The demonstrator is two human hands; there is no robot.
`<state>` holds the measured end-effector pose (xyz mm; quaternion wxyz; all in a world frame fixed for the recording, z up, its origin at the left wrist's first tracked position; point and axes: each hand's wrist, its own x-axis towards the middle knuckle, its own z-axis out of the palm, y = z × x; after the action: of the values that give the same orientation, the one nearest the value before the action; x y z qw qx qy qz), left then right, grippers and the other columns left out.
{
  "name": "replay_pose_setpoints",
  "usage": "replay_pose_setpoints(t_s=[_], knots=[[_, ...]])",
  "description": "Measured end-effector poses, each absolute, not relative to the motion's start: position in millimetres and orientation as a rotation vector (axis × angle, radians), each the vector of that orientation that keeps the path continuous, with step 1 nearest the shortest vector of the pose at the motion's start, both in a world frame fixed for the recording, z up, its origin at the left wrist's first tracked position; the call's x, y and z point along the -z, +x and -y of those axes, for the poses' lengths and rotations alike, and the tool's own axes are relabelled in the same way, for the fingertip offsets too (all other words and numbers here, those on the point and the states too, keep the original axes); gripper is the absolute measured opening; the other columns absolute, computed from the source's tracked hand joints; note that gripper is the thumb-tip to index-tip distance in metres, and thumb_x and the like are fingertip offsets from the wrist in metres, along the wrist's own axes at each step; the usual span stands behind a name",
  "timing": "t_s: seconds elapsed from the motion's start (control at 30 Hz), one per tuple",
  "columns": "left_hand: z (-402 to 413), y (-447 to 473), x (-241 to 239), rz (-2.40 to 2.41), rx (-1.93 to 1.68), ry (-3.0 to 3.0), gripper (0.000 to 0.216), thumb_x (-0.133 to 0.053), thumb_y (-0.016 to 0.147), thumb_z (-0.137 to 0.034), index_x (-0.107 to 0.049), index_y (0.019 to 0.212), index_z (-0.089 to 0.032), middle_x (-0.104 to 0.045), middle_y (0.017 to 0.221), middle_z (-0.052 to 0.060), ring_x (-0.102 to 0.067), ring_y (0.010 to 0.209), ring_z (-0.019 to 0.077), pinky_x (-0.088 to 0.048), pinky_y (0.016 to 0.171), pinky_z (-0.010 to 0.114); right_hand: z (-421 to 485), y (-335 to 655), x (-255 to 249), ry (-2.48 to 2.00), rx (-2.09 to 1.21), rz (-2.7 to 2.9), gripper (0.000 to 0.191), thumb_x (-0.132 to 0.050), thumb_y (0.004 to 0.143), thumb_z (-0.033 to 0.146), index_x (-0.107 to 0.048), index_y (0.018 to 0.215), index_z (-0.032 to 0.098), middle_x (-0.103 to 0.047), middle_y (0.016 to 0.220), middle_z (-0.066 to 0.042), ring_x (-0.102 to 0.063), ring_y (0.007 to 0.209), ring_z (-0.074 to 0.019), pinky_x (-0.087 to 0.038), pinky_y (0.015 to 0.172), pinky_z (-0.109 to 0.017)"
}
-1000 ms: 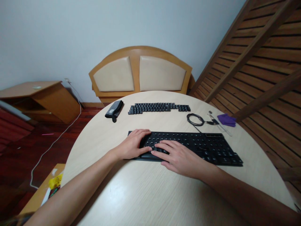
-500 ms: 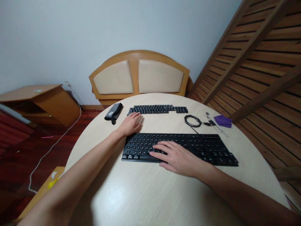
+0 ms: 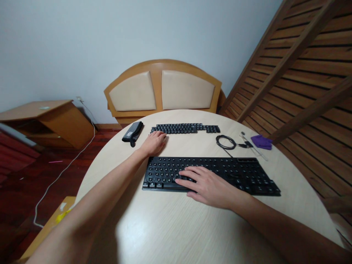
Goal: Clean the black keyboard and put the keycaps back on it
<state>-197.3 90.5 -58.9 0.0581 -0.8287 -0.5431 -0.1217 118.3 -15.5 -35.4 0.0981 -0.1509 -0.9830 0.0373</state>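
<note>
A black keyboard lies flat on the round table, with bare key posts across much of it and a few keycaps in its bottom row. My right hand rests palm down on its middle, fingers apart and holding nothing. Behind the keyboard, loose black keycaps are laid out in rows. At the left end of those rows is my left hand, its fingers bent down and drawn together at the lowest row. Whatever is between those fingertips is too small and hidden to make out.
Left of the keycaps lies a folded dark pouch. On the right are a coiled black cable, a thin clear tool and a purple cloth. A wooden headboard stands behind the table, and a slatted wooden panel leans at right.
My left hand's fingers have curled and drawn together beside the keycaps, where they were stretched out before. My right hand stays on the keyboard.
</note>
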Motion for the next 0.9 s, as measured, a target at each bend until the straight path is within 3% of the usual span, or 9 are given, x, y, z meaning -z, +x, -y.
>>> replay_pose_setpoints(t_s=[0.23,0.47,0.6,0.7,0.8,0.9], knots=[[-91.9,-188.2,51.5,1.648,0.405,-2.532,0.035,-0.046,0.095,-0.018,-0.064,0.125,-0.012,-0.064,0.129,0.017,-0.058,0.119,0.0311,-0.043,0.107,0.05,15.6,117.8,36.3,-0.448,-0.105,2.917,0.048,-0.058,0.1,0.032,-0.051,0.146,0.025,-0.057,0.147,-0.008,-0.049,0.134,-0.0279,-0.045,0.108,-0.049],[-84.8,-186.5,45.7,1.703,0.473,-2.591,0.03,-0.047,0.091,-0.011,-0.074,0.104,-0.015,-0.069,0.113,0.013,-0.069,0.097,0.0262,-0.054,0.092,0.04,15.2,118.0,36.5,-0.443,-0.097,2.911,0.047,-0.058,0.1,0.032,-0.052,0.146,0.024,-0.057,0.146,-0.008,-0.049,0.134,-0.0282,-0.044,0.108,-0.049],[-70.9,-186.6,37.7,1.711,0.576,-2.646,0.024,-0.051,0.09,-0.013,-0.073,0.099,-0.017,-0.071,0.109,0.01,-0.069,0.096,0.023,-0.055,0.091,0.036,15.3,118.2,37.1,-0.45,-0.112,2.909,0.049,-0.06,0.099,0.031,-0.05,0.147,0.025,-0.057,0.146,-0.008,-0.048,0.135,-0.0269,-0.044,0.109,-0.049],[-47.4,-182.0,27.7,1.704,0.693,-2.702,0.022,-0.052,0.091,-0.014,-0.071,0.102,-0.018,-0.071,0.11,0.008,-0.069,0.095,0.0196,-0.056,0.087,0.032,15.1,118.3,37.8,-0.448,-0.1,2.912,0.049,-0.06,0.099,0.031,-0.051,0.146,0.025,-0.057,0.146,-0.008,-0.049,0.135,-0.0274,-0.044,0.109,-0.049],[-14.3,-173.8,20.9,1.748,1.044,-2.837,0.021,-0.051,0.094,-0.019,-0.068,0.108,-0.018,-0.073,0.107,0.008,-0.069,0.093,0.0197,-0.058,0.083,0.035,15.3,118.3,38.4,-0.453,-0.087,2.901,0.049,-0.061,0.098,0.031,-0.052,0.146,0.025,-0.058,0.146,-0.009,-0.049,0.135,-0.0277,-0.044,0.109,-0.051],[16.2,-166.1,21.9,1.709,1.236,-2.943,0.022,-0.049,0.097,-0.022,-0.07,0.101,-0.02,-0.072,0.11,0.008,-0.067,0.104,0.0212,-0.056,0.095,0.041,16.0,118.5,38.4,-0.46,-0.088,2.889,0.049,-0.061,0.097,0.029,-0.053,0.145,0.026,-0.058,0.145,-0.008,-0.049,0.134,-0.0274,-0.045,0.109,-0.051]])
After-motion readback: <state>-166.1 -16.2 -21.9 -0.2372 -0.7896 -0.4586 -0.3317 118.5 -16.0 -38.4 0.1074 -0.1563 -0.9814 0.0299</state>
